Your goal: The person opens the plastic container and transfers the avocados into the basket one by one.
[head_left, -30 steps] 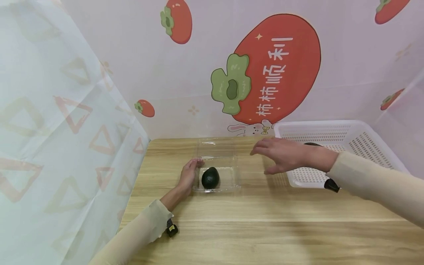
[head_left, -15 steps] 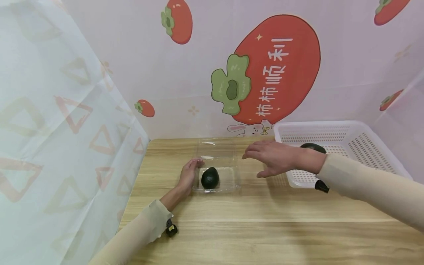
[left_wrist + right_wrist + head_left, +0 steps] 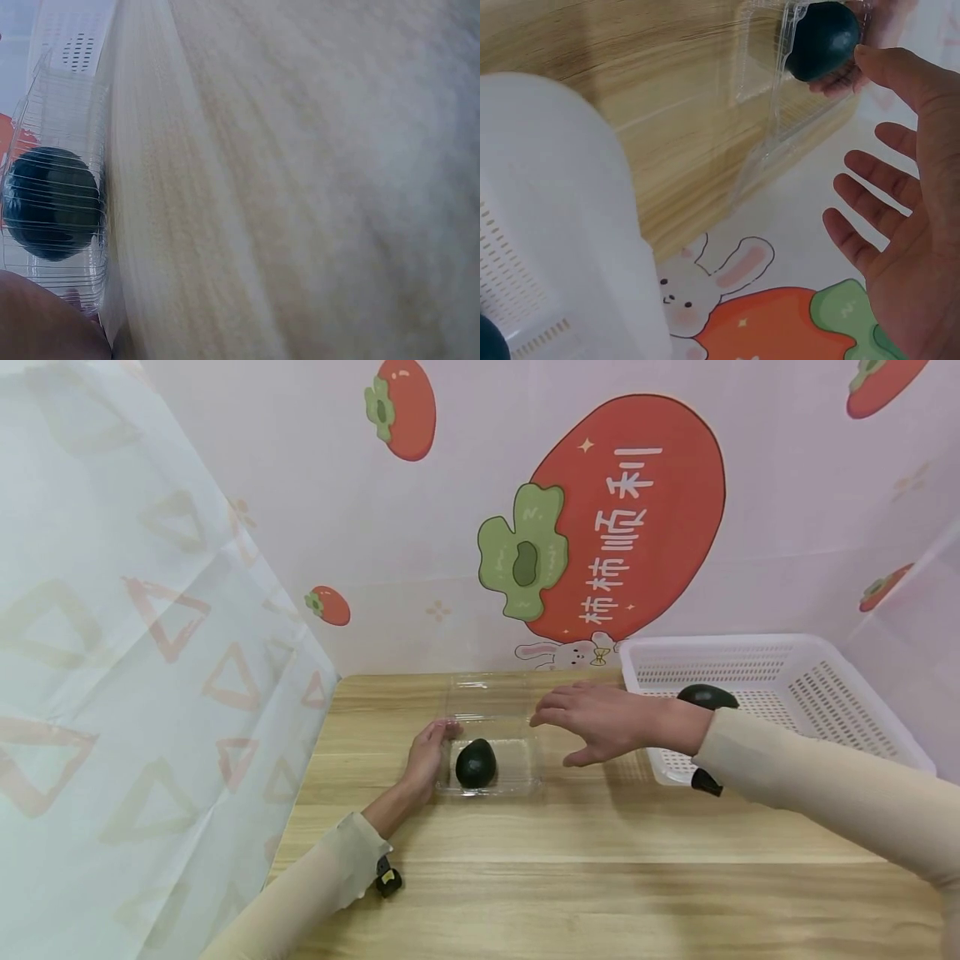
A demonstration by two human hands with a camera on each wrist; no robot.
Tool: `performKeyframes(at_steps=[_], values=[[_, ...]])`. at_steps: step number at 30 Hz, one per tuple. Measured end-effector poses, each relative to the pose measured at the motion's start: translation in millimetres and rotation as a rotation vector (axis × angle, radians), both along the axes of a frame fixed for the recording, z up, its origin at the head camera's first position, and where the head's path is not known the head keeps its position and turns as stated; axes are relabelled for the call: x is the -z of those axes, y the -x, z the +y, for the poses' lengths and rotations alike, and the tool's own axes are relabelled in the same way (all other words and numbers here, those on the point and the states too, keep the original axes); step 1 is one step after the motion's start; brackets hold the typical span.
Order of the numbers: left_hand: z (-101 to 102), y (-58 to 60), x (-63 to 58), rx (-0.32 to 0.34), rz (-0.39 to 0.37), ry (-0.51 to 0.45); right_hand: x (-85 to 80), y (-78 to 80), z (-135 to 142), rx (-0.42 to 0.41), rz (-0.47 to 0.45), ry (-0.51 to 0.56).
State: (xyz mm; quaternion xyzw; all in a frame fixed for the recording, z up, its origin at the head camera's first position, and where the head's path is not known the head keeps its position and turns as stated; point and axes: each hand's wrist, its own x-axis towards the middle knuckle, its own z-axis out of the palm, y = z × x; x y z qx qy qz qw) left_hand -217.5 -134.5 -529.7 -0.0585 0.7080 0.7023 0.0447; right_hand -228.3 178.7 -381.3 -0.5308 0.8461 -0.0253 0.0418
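A clear plastic clamshell box [image 3: 517,768] stands on the wooden table with its lid [image 3: 489,695] tipped back toward the wall. Inside its left part lies one dark green avocado [image 3: 476,764], seen through the ribbed side in the left wrist view [image 3: 52,202]. My left hand [image 3: 425,760] grips the box's left side, fingertips at the rim. Just right of the box hovers my right hand [image 3: 592,720], fingers spread and loosely bent, holding nothing. The right wrist view shows its bare palm [image 3: 922,247].
A white perforated plastic basket [image 3: 847,693] stands on the right, partly behind the right forearm. In it lies another dark green avocado [image 3: 707,697]. A patterned wall sheet [image 3: 420,543] rises at the table's back edge, and a pale sheet [image 3: 172,635] hangs along the left.
My right hand has moved left from the basket side toward the clamshell box, uncovering more of the avocado in the basket. The left hand, box and its avocado have stayed put.
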Motion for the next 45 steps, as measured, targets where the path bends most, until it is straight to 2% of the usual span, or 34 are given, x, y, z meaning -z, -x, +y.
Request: performKeyframes(at_steps=[11,28,45], values=[[-0.9,-0.4,-0.9,-0.002,0.003,0.002,1.7,3.8,-16.0,-0.049,0.0,0.012],[0.4,1.2,-0.4,-0.006,0.001,-0.003,6.4,10.9,-33.1,-0.06,-0.015,0.007],[1.1,0.5,-0.7,-0.01,0.004,-0.004,21.0,11.5,-52.2,-0.102,-0.011,-0.022]])
